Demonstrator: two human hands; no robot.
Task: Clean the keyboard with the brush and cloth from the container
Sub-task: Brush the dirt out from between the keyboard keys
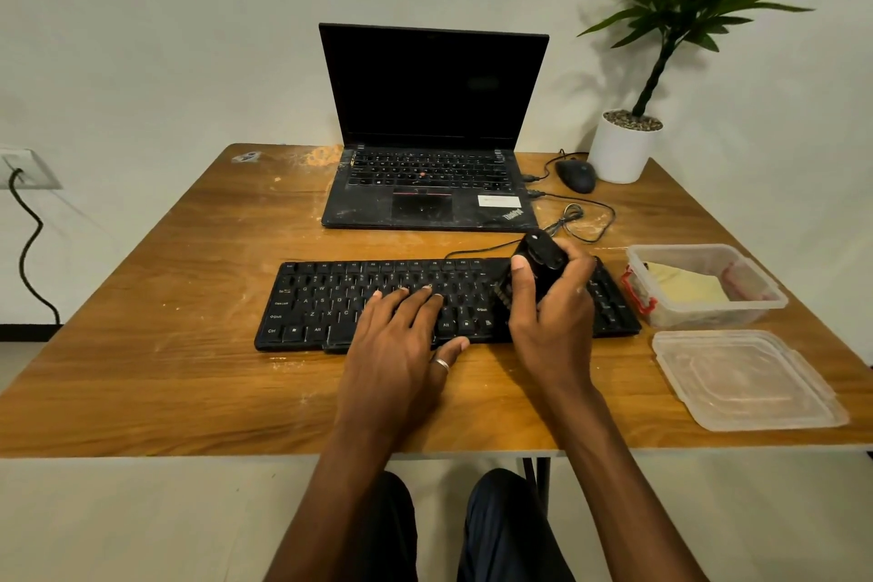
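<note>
Black brush [543, 258], held in the right grip [552, 321], might slip if pushed hard; left grip [401, 345] lies flat on keyboard [321, 298].

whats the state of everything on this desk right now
black laptop: open, screen dark
flat black keyboard: lying flat on wooden table
left hand: fingers straight, resting on the keys
right hand: grips small black brush over the keyboard's right part
clear plastic container: open, folded yellow cloth inside
clear plastic lid: off, flat on table
</note>
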